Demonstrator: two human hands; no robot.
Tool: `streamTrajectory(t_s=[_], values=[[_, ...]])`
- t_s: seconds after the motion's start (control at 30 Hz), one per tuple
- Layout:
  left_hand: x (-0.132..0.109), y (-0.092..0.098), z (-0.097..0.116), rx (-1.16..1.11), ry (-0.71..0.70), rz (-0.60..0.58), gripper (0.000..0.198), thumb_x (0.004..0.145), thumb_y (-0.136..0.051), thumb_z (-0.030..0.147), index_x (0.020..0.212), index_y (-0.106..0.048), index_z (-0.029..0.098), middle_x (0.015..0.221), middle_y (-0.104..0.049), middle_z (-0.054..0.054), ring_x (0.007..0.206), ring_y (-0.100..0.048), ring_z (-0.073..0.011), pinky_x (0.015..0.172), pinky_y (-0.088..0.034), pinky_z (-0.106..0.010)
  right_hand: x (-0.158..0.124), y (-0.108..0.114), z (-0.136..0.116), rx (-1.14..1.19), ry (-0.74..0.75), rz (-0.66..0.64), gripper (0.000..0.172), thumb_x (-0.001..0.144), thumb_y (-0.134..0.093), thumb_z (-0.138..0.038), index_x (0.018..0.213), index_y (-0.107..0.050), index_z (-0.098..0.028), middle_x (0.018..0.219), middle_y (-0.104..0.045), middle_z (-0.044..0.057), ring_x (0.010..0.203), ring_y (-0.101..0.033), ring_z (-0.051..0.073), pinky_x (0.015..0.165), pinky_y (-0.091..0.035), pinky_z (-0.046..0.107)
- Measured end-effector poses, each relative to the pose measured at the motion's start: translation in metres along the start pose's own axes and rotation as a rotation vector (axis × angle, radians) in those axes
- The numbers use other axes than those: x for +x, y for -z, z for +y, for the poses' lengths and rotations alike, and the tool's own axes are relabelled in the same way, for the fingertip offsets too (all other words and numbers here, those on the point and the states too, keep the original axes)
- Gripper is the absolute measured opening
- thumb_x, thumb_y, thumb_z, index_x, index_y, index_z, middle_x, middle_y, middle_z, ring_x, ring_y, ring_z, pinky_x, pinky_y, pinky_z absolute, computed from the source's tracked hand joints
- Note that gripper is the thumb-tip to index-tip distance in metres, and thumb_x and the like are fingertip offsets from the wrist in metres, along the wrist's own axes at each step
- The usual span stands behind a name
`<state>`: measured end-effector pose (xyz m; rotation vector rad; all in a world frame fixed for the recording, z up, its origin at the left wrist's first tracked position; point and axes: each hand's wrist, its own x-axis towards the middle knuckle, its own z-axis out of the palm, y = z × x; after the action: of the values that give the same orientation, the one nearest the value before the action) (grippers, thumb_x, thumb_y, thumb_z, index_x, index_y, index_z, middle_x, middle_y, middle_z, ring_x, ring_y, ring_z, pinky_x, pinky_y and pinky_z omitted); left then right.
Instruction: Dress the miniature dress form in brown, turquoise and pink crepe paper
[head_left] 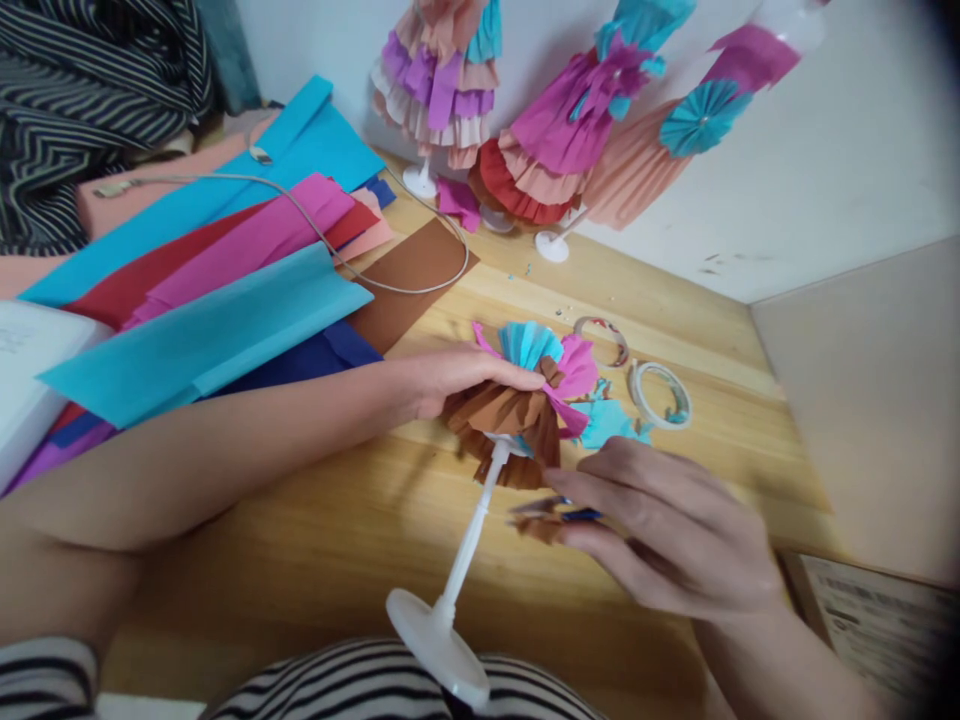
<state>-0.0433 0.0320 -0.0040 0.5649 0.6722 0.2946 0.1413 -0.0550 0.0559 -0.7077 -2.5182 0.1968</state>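
My left hand [480, 375] grips a doll-sized crepe paper dress [517, 415] by its waist. The dress has a pleated brown skirt, magenta ruffles and a turquoise fan. Out of its skirt comes a white stand [470, 535], tilted, its round base towards my lap. Just right of the skirt's hem, my right hand [667, 525] is closed on small blue-handled scissors [577, 513], blurred by motion. A brown paper scrap [538, 528] shows by the blades; whether the fingers pinch it too is unclear.
Three paper-dressed figures on white stands [553, 246] line the wall. Folded crepe paper [217, 320] in several colours covers the left side, a cable [300, 205] across it. Tape rolls [660, 395] and turquoise scraps [604, 425] lie beyond my hands. A cardboard box [877, 620] sits at right.
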Motion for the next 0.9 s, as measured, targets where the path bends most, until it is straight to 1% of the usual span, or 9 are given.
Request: streamTrajectory(t_s=[0.13,0.2,0.27,0.3,0.4,0.5,0.6,0.7,0.9], values=[[-0.006,-0.003,0.004,0.001,-0.050,0.053,0.009,0.076,-0.070,0.020,0.076,-0.069,0.011,0.072,-0.072,-0.006,0.064,-0.066,-0.0140,0.066,-0.053,-0.025,-0.021,0.016,0.018,0.358,-0.159,-0.013,0.013,0.093,-0.059,-0.024,0.102,-0.065,-0.018,0.064,-0.063,0.002,0.054,-0.061,0.014,0.051,-0.051,0.025],[-0.011,-0.005,0.007,0.031,-0.096,0.079,0.008,0.077,-0.069,0.019,0.073,-0.069,0.011,0.068,-0.071,-0.005,0.060,-0.065,-0.0138,0.063,-0.052,-0.025,-0.038,0.022,0.030,0.135,-0.235,-0.100,0.011,0.093,-0.058,-0.023,0.098,-0.066,-0.017,0.070,-0.066,0.004,0.056,-0.063,0.014,0.051,-0.051,0.024],[-0.016,-0.008,0.011,0.062,-0.167,0.068,0.009,0.077,-0.069,0.019,0.072,-0.069,0.012,0.067,-0.071,-0.005,0.059,-0.065,-0.0136,0.062,-0.052,-0.025,-0.056,0.027,0.038,-0.317,-0.305,-0.064,0.008,0.088,-0.064,-0.019,0.094,-0.068,-0.017,0.073,-0.067,0.005,0.057,-0.064,0.015,0.049,-0.048,0.024],[-0.018,-0.009,0.013,0.071,-0.208,0.049,0.009,0.076,-0.070,0.020,0.073,-0.070,0.012,0.068,-0.071,-0.006,0.060,-0.065,-0.0139,0.062,-0.052,-0.026,-0.062,0.029,0.039,-0.409,-0.320,-0.052,0.009,0.087,-0.065,-0.020,0.095,-0.068,-0.016,0.075,-0.067,0.005,0.058,-0.064,0.015,0.049,-0.048,0.024],[-0.023,-0.012,0.018,0.077,-0.324,0.024,0.013,0.072,-0.074,0.022,0.076,-0.072,0.011,0.074,-0.073,-0.007,0.068,-0.067,-0.0156,0.068,-0.052,-0.028,-0.068,0.033,0.031,-0.449,-0.461,0.173,0.014,0.084,-0.069,-0.020,0.098,-0.068,-0.018,0.079,-0.067,0.004,0.061,-0.064,0.014,0.053,-0.051,0.025],[-0.027,-0.016,0.022,0.096,-0.387,0.077,0.014,0.070,-0.075,0.022,0.077,-0.072,0.010,0.079,-0.073,-0.007,0.074,-0.068,-0.0159,0.075,-0.052,-0.029,-0.054,0.030,0.013,-0.258,-0.490,0.301,0.018,0.083,-0.069,-0.017,0.101,-0.068,-0.019,0.077,-0.064,0.003,0.059,-0.061,0.014,0.050,-0.050,0.025],[-0.031,-0.021,0.024,0.094,-0.427,0.093,0.013,0.072,-0.073,0.020,0.082,-0.071,0.012,0.086,-0.073,-0.007,0.078,-0.068,-0.0166,0.080,-0.051,-0.030,-0.029,0.020,0.001,-0.272,-0.306,0.337,0.030,0.080,-0.071,-0.009,0.108,-0.067,-0.019,0.081,-0.064,0.005,0.066,-0.063,0.016,0.056,-0.052,0.028],[-0.032,-0.021,0.024,0.073,-0.432,0.097,0.014,0.074,-0.071,0.022,0.085,-0.069,0.013,0.089,-0.073,-0.007,0.078,-0.068,-0.0169,0.081,-0.051,-0.032,-0.008,0.008,-0.003,-0.337,-0.139,0.264,0.029,0.079,-0.071,-0.010,0.107,-0.065,-0.015,0.079,-0.062,0.006,0.065,-0.060,0.016,0.056,-0.051,0.028],[-0.026,-0.016,0.022,0.052,-0.462,0.154,0.013,0.074,-0.071,0.022,0.084,-0.068,0.013,0.083,-0.072,-0.006,0.074,-0.067,-0.0167,0.078,-0.050,-0.031,0.015,-0.013,0.001,-0.039,-0.263,0.376,0.035,0.075,-0.076,-0.020,0.106,-0.058,-0.017,0.074,-0.057,0.002,0.060,-0.051,0.014,0.050,-0.043,0.027]])
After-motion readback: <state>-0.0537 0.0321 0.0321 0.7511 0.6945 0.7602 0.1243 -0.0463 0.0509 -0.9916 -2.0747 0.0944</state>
